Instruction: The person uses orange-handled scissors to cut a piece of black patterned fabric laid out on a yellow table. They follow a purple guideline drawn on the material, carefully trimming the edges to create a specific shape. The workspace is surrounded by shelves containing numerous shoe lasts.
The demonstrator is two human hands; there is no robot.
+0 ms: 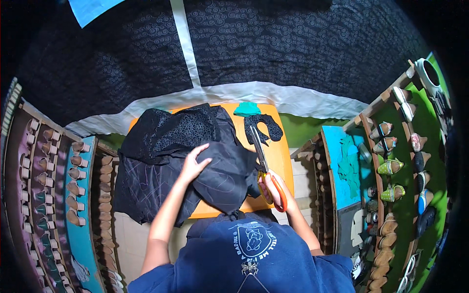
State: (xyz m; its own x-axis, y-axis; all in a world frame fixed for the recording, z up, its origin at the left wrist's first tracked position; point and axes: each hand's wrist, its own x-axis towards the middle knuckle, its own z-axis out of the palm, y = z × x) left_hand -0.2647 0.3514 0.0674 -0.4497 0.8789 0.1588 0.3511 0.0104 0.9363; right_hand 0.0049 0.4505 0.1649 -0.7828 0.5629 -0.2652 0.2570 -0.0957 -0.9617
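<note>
Right of the frame's centre, the right hand (pixel 271 187) is closed around orange-handled metal scissors (pixel 264 165), blades slightly parted; left of centre, the left hand (pixel 193 167), fingers spread, rests against thin black cloth (pixel 220 176) on an orange table (pixel 282 156).

Head-worn fisheye looks down across the table

The left camera of a side-by-side pair looks forward and steeply down from the wearer's head. The blue shirt (pixel 205 263), at six o'clock, is close to the lens. The orange table (pixel 282 156) lies near, around the middle. Beyond it, the dark curtain (pixel 293 53) stands farther off at twelve. The left rack (pixel 90 215) and right rack (pixel 371 166) bend inward at nine and three.
</note>
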